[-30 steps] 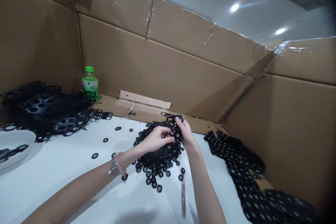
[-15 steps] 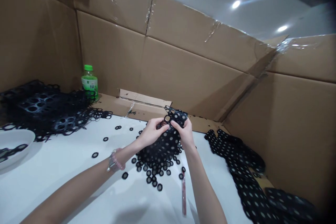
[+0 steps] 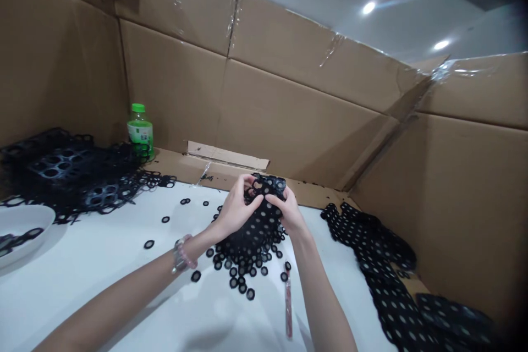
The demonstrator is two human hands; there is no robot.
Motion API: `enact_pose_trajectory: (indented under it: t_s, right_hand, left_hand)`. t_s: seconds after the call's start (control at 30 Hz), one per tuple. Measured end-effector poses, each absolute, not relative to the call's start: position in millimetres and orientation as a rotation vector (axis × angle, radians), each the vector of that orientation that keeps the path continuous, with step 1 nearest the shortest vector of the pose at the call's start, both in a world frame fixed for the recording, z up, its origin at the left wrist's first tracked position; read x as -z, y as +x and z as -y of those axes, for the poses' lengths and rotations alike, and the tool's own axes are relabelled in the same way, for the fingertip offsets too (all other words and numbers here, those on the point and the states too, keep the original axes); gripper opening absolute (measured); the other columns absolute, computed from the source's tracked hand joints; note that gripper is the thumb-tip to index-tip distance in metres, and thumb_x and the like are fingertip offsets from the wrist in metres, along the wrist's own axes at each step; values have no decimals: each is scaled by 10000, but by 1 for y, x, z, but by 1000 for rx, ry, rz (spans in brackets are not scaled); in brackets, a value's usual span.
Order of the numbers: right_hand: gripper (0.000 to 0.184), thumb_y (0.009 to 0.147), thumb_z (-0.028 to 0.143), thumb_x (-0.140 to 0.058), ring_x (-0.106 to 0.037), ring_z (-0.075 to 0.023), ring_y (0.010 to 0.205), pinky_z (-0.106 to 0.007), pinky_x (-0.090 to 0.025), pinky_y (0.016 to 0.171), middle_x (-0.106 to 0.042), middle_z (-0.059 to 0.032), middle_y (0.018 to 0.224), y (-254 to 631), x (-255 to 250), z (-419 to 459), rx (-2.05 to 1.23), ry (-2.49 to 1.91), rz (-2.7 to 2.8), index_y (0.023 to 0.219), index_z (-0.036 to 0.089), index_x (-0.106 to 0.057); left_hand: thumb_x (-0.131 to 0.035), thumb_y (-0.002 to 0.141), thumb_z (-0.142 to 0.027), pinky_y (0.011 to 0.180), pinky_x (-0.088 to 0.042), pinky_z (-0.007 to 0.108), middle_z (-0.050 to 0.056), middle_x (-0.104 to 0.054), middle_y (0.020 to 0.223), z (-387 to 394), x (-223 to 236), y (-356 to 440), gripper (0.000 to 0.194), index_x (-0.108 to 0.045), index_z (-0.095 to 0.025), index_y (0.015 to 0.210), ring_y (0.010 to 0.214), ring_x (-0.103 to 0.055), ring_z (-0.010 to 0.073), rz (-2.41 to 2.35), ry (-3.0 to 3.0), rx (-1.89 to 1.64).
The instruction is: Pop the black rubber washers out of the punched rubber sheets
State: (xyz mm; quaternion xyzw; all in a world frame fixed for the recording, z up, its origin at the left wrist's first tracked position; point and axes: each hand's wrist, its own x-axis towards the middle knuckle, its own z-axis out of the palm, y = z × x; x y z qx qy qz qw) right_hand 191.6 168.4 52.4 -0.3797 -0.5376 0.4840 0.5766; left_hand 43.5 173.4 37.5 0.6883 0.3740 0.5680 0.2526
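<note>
Black perforated sheet [image 3: 259, 225], upper end pinched between the fingers in the grip of the left hand [image 3: 237, 212] and right hand [image 3: 289, 214]; long axis hangs down toward loose black rings [image 3: 233, 282] on the counter [image 3: 103, 275].

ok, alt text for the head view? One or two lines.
The left hand and right hand grip a black punched sheet above a heap of loose black rings on a white table. One pile of black sheets lies left, another right, within cardboard walls, beside a green-capped bottle.
</note>
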Motion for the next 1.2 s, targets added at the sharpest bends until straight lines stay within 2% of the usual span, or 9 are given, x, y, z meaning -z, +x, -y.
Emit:
enact_pose_trajectory:
  t_s: [0.07, 0.13, 0.23, 0.5, 0.63, 0.73, 0.83, 1.03, 1.2]
  right_hand:
    - [334, 616, 246, -726, -593, -216, 947, -339, -444, 852, -660, -46, 993, 190, -51, -169, -1108, -892, 1270, 923, 193, -605]
    - [333, 618, 247, -727, -589, -213, 947, -339, -438, 858, -658, -43, 993, 191, -52, -169, -1075, -887, 1302, 925, 194, -609]
    - [348, 626, 235, -722, -580, -211, 953, -344, -428, 870, -651, -38, 1004, 193, -58, -164, -1032, -892, 1389, 952, 200, -606]
    - [359, 635, 188, -690, -568, -203, 940, -333, -422, 860, -642, -15, 971, 187, -75, -145, -1003, -927, 1519, 972, 234, -578]
    - [319, 623, 107, -602, -563, -169, 772, -285, -428, 755, -631, 29, 820, 188, -76, -143, -1110, -885, 1444, 912, 242, -579]
    - [325, 595, 98, -542, -536, -165, 700, -270, -417, 694, -612, 40, 737, 190, -74, -146, -1167, -870, 1422, 886, 236, -589]
    - [388, 575, 105, -520, -542, -194, 812, -287, -408, 755, -633, 29, 830, 190, -74, -150, -1146, -917, 1488, 934, 230, -600]
    - [469, 549, 61, -530, -515, -211, 973, -295, -387, 852, -633, 37, 948, 194, -76, -150, -1002, -1044, 1594, 967, 258, -604]
    - [369, 566, 80, -565, -527, -206, 879, -306, -399, 794, -612, 33, 867, 198, -74, -151, -1000, -1135, 1636, 897, 240, -600]
  left_hand:
    - [-588, 751, -268, 900, -368, 363, 107, -506, 1148, -172, -40, 39, 439, -445, -169, 1155, 1041, -475, 226, -1110, 2104, -1730]
    - [-564, 782, -248, 939, -310, 391, 81, -537, 1141, -172, -43, 33, 323, -529, -217, 1102, 1081, -450, 236, -1070, 2401, -1711]
    - [-537, 819, -258, 887, -329, 373, 40, -629, 1011, -173, -51, 28, 155, -621, -236, 948, 990, -516, 213, -937, 2550, -1499]
    - [-501, 825, -336, 690, -457, 267, 41, -656, 757, -180, -57, 27, 223, -618, -157, 763, 718, -591, 159, -817, 1955, -1412]
    - [-489, 804, -389, 584, -450, 219, 0, -575, 647, -201, -56, 14, 264, -555, -143, 732, 591, -542, 113, -863, 1573, -1536]
    - [-482, 820, -342, 577, -419, 196, -13, -553, 661, -200, -63, 4, 213, -565, -149, 859, 598, -511, 98, -946, 1753, -1583]
    - [-450, 846, -266, 563, -396, 194, -4, -578, 703, -185, -74, 1, 233, -575, -170, 1018, 600, -498, 97, -891, 2154, -1446]
    - [-397, 864, -195, 589, -400, 218, 24, -613, 771, -171, -93, -5, 237, -633, -177, 877, 644, -521, 114, -847, 2470, -1350]
    - [-445, 864, -221, 646, -416, 217, 32, -610, 819, -164, -96, -5, 186, -621, -167, 888, 725, -548, 123, -758, 2525, -1272]
